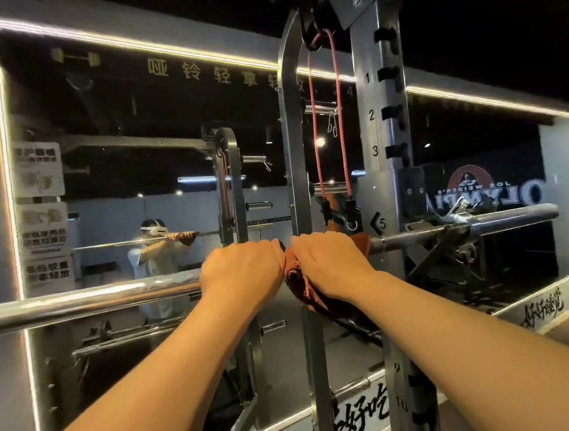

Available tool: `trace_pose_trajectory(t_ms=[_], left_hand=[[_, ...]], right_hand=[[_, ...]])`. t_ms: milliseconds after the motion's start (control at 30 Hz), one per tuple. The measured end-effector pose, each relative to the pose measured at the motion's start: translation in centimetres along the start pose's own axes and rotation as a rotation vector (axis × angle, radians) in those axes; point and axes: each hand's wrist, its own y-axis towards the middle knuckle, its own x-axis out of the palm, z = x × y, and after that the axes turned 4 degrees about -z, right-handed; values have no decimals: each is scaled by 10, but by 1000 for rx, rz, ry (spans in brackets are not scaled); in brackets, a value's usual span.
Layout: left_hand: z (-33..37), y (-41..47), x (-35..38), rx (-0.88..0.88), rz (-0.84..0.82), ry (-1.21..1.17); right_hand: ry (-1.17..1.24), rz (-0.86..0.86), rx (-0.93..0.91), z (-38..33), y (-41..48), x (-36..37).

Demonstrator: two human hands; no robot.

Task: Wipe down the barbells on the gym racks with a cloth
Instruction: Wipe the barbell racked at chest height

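Observation:
A chrome barbell (89, 301) runs across the view from lower left to upper right and rests on the rack's hook by the numbered upright (383, 127). My left hand (242, 270) grips the bare bar with its fingers curled over it. Right beside it, my right hand (330, 264) holds a reddish-brown cloth (299, 285) wrapped around the bar; a fold of the cloth hangs below my wrist. The two hands touch. The bar's sleeve (516, 218) sticks out past the upright on the right.
A large mirror (130, 116) with lit edges fills the wall behind the rack and reflects me and the bar. A pink resistance band (336, 116) hangs from the rack's top. A curved steel frame (289, 129) stands just left of the upright.

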Motion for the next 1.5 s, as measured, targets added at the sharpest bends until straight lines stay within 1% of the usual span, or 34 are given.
trace_pose_trajectory(t_ms=[67, 133, 167, 200, 267, 367, 400, 433, 500, 533, 567, 633, 700, 733, 800, 867, 933, 1000, 1033, 1100, 1200, 1233, 1267, 1300, 1367, 1433, 1500], left_hand=[[1, 0, 0, -13, 15, 5], [3, -1, 0, -22, -10, 20], [3, 0, 0, -28, -17, 30], [3, 1, 0, -35, -23, 39], [3, 1, 1, -35, -37, 64], [4, 2, 2, -13, -36, 105], [4, 2, 2, -17, -37, 111], [4, 3, 2, -26, -39, 108], [4, 4, 1, -60, -51, 93], [4, 4, 1, -64, -56, 103], [5, 4, 1, -64, -71, 117], [5, 6, -1, -95, -114, 101], [7, 6, -5, -114, -146, 86], [9, 7, -8, -116, -162, 92], [13, 14, -15, -124, -200, 108], [19, 25, -18, -103, -213, 119], [28, 37, -16, -79, -214, 46], [38, 42, -9, -67, -214, 24], [41, 43, -4, -56, -205, 77], [41, 42, 4, -66, -176, 138], [39, 44, 6, -54, -160, 163], [39, 44, 6, -43, -154, 173], [41, 44, 5, -38, -152, 182], [43, 43, 3, -37, -148, 176], [46, 42, 1, -52, -150, 159], [46, 41, -2, -60, -174, 171], [44, 40, 2, -15, -168, 190]], right_hand=[[40, 127, 37, -8, -8, 14], [228, 255, 135, -14, -23, 38], [326, 255, 175, -18, -31, 48], [375, 231, 193, -22, -37, 57], [387, 192, 174, -20, -40, 64], [335, 175, 66, 4, -20, 43], [284, 133, 19, 12, -12, 32], [236, 51, -19, 20, -4, 21], [251, -116, -35, 31, 10, 10], [245, -145, -22, 34, 14, 10], [218, -91, -22, 33, 14, 13], [199, 91, 17, 22, -1, 26], [341, 218, 81, 10, -21, 44], [399, 238, 78, 8, -29, 51], [401, 194, 5, 18, -33, 54], [360, 138, -95, 42, -27, 45], [298, 73, -101, 76, -17, 34], [294, 0, -17, 112, -13, 35], [315, 10, 44, 127, -14, 40], [350, 105, 184, 140, -22, 51], [455, 286, 430, 104, -31, 67], [478, 314, 476, 83, -32, 69], [508, 317, 485, 64, -33, 70], [536, 303, 459, 48, -34, 69], [529, 266, 332, 34, -37, 68], [499, 219, 177, 50, -35, 63], [426, 160, 58, 84, -35, 62]])
